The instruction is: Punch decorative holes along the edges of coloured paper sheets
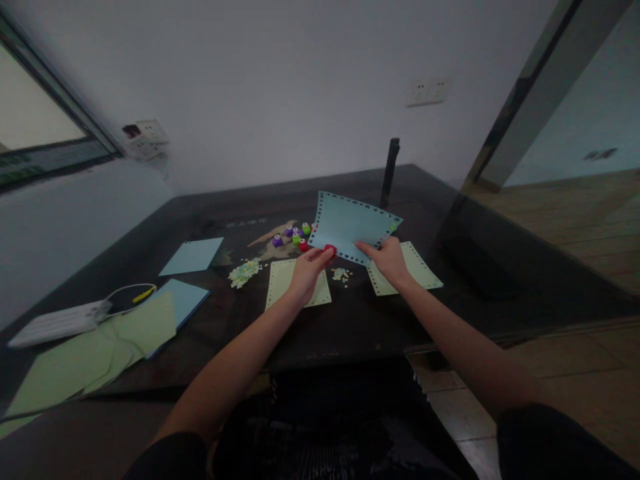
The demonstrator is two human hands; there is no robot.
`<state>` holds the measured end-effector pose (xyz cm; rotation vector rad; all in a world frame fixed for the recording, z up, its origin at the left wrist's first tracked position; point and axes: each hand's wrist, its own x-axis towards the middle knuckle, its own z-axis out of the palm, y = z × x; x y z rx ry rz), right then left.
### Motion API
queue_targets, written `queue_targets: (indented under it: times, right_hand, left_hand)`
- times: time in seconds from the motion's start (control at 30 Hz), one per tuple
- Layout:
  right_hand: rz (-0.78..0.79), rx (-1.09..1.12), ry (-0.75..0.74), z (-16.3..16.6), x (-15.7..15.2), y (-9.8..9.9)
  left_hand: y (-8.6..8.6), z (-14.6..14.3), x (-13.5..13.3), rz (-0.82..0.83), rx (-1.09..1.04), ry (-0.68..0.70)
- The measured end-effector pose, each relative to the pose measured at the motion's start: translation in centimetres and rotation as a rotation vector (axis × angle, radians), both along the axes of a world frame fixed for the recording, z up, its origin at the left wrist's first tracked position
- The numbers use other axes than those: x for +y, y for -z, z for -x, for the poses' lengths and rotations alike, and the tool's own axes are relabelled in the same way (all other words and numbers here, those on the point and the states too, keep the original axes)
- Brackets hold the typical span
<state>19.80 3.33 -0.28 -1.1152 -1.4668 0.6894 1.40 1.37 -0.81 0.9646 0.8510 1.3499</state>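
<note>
My left hand (307,268) is closed on a small red craft punch (330,249), which sits at the near edge of a light-blue sheet of paper (350,223). Dark punched holes line the edges of this sheet. At its near right side, my right hand (390,260) pinches the paper between thumb and fingers, tilted above the table. Beneath lie two pale-green sheets with punched borders, a left sheet (280,275) partly under my left hand and a right sheet (417,270). Small paper cutouts (341,274) are scattered between them. Behind my left hand stand several purple, green and red punches (279,241).
A larger heap of paper cutouts (245,273) lies left of centre. Farther left are a blue sheet (194,257), stacked green paper (135,327) and a white power strip (60,325) with a cable. A black upright post (390,170) rises at the back of the dark table (230,353).
</note>
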Motion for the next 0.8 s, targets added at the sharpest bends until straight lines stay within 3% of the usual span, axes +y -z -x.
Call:
queue_targets:
  times: [0.8]
  right_hand:
    - [-0.018, -0.007, -0.004, 0.07, -0.35, -0.28]
  left_hand:
    - [-0.15, -0.57, -0.52, -0.043, -0.037, -0.055]
